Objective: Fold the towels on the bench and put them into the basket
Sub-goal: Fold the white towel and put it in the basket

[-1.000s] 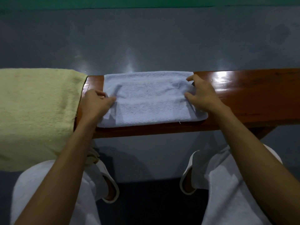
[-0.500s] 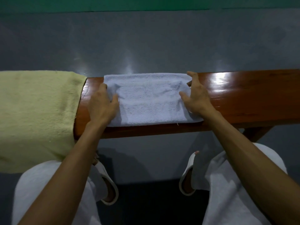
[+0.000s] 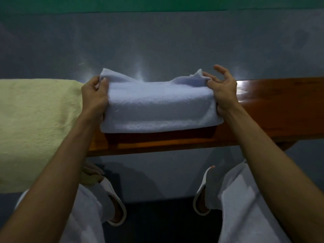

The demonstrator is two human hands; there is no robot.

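Above the worktop (image 3: 273,109), near its middle, I hold the folded white towel (image 3: 157,106) between both hands. My left hand (image 3: 94,95) grips the towel's left end, with fingers and thumb curled round the cloth by its raised far corner. My right hand (image 3: 222,92) pinches the right end between thumb and forefinger, and its other fingers (image 3: 221,70) stand loose and spread above the cloth. The towel sags a little between my hands. Both far corners stick up, and its near edge hangs clear of the worktop, with a dark shadow on the wood beneath.

Over the worktop's left end lies a yellow-green towel (image 3: 35,123), its near side hanging down in front; my left wrist is just beside its edge. Right of my right hand the worktop shows glossy brown wood with a spot of glare. Below the worktop's near edge are my white trousers (image 3: 245,216) and white slippers (image 3: 109,189) on the grey floor (image 3: 157,176).
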